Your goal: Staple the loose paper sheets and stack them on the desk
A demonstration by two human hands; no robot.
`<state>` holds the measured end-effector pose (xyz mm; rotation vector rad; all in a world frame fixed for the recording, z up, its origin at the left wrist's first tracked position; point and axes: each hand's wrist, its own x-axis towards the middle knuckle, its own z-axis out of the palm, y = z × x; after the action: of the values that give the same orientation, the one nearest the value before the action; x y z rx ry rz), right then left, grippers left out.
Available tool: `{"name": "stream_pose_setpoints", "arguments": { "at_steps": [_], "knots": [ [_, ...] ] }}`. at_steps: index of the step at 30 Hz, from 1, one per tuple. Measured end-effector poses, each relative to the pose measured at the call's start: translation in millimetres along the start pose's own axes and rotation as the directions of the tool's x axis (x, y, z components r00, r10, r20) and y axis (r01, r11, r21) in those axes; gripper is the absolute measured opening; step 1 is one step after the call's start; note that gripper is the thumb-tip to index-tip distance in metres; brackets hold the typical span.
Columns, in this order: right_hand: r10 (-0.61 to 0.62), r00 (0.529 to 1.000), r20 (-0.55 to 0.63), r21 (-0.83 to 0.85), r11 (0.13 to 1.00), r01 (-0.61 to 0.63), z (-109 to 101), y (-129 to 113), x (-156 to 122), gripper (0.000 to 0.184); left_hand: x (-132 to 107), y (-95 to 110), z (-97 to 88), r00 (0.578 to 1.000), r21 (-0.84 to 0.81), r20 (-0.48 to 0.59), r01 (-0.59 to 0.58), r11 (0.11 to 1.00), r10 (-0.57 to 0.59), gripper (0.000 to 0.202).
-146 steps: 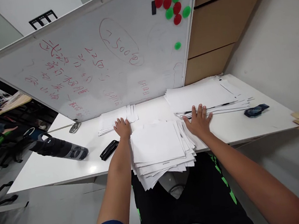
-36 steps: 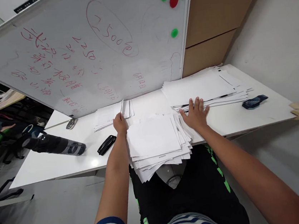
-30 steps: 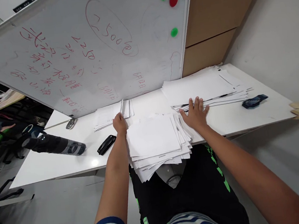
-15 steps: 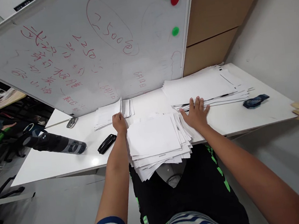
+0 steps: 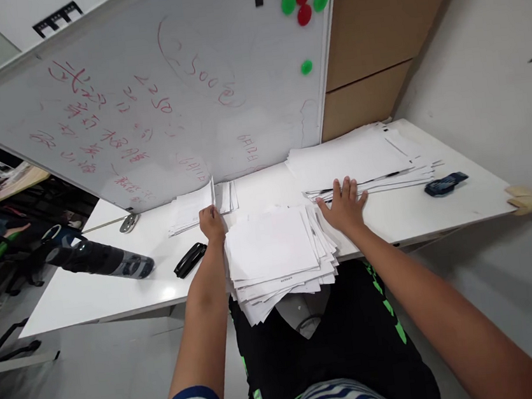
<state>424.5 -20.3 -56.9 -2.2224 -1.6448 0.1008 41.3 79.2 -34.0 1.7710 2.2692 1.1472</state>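
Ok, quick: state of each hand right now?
Left hand: closed, pinching the lifted edge of a sheet.
Right hand: open, spread palm-down at the front edge of the right paper stack, holding nothing.

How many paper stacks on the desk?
3: left stack, by the left hand, which seems to pinch a raised sheet; middle stack, overhanging the desk's near edge; right stack, partly under the right hand. Any behind the board would be hidden.

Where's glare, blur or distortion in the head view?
Head view: glare spot on white desk, left of central paper stack; head view: tan object at far right looks soft; head view: likely wide-angle stretch along right forearm.
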Motion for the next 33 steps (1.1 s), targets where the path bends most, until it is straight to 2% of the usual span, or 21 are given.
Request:
{"name": "stream_pose_setpoints", "arguments": {
  "at_steps": [4, 8, 11, 15, 17, 19, 20, 21, 22, 24, 25, 26, 28, 30, 33],
  "knots": [
    [0.001, 0.999, -0.050, 0.014, 1.000, 0.000, -2.0, -3.6, -2.0, 0.086, 1.1, 9.8, -14.6, 0.994, -0.074, -0.063, 0.083, 0.994, -0.087, 0.027],
    [-0.007, 0.995, -0.100, 0.035, 0.999, 0.011, -4.7, -6.1, -5.4, 0.088, 1.0, 25.6, -47.7, 0.989, -0.202, -0.102, 0.088, 0.975, -0.110, 0.029],
    [-0.017, 0.993, -0.113, 0.051, 0.998, 0.023, -9.4, -6.0, -7.0, 0.087, -4.2, 40.0, -81.0, 0.992, -0.227, -0.129, -0.013, 0.974, -0.016, 0.028],
    [-0.094, 0.986, -0.138, 0.128, 0.985, 0.112, -26.7, -13.9, -16.3, 0.084, -26.8, 65.1, -118.8, 0.969, -0.174, -0.152, -0.218, 0.960, 0.193, 0.029],
    [-0.142, 0.978, -0.155, 0.284, 0.942, 0.182, -38.6, -25.9, -32.2, 0.084, -48.7, 79.9, -129.2, 0.952, -0.141, -0.141, -0.291, 0.946, 0.272, 0.028],
    [-0.150, 0.980, -0.128, 0.545, 0.815, 0.196, -49.6, -42.3, -58.1, 0.085, -79.1, 94.9, -133.1, 0.931, -0.109, -0.107, -0.361, 0.926, 0.350, 0.026],
    [-0.168, 0.984, -0.053, 0.691, 0.706, 0.158, -54.5, -50.9, -73.8, 0.083, -97.2, 102.0, -133.0, 0.912, -0.104, -0.076, -0.410, 0.906, 0.403, 0.025],
    [-0.183, 0.982, 0.044, 0.821, 0.567, 0.069, -59.1, -58.7, -90.4, 0.081, -116.9, 108.6, -132.0, 0.883, -0.113, -0.047, -0.469, 0.876, 0.467, 0.024],
    [-0.230, 0.962, 0.144, 0.908, 0.416, -0.036, -63.5, -65.3, -106.9, 0.081, -137.5, 114.7, -130.3, 0.839, -0.130, -0.022, -0.542, 0.830, 0.544, 0.024],
    [-0.262, 0.936, 0.236, 0.966, 0.171, -0.196, -72.3, -72.9, -136.4, 0.077, -178.9, 124.9, -126.7, 0.706, -0.167, 0.020, -0.696, 0.698, 0.708, 0.023],
    [-0.249, 0.938, 0.240, 0.970, 0.091, -0.224, -76.5, -73.5, -148.3, 0.073, -198.3, 129.2, -125.2, 0.645, -0.175, 0.025, -0.750, 0.638, 0.764, 0.024],
    [-0.226, 0.945, 0.236, 0.972, 0.045, -0.232, -80.6, -72.0, -158.1, 0.069, -215.9, 133.0, -124.0, 0.594, -0.179, 0.031, -0.788, 0.590, 0.804, 0.025],
    [-0.160, 0.959, 0.234, 0.972, 0.026, -0.233, -87.2, -64.0, -171.6, 0.059, -244.5, 139.5, -122.7, 0.539, -0.189, 0.030, -0.824, 0.534, 0.842, 0.027],
    [-0.105, 0.958, 0.265, 0.964, 0.036, -0.263, -91.0, -52.4, -179.4, 0.051, -263.5, 144.9, -121.7, 0.521, -0.203, 0.035, -0.832, 0.516, 0.853, 0.027],
    [-0.055, 0.945, 0.321, 0.947, 0.039, -0.320, -91.9, -35.5, -186.9, 0.046, -278.4, 150.7, -119.0, 0.497, -0.215, 0.058, -0.840, 0.497, 0.866, 0.026]
  ]
}}
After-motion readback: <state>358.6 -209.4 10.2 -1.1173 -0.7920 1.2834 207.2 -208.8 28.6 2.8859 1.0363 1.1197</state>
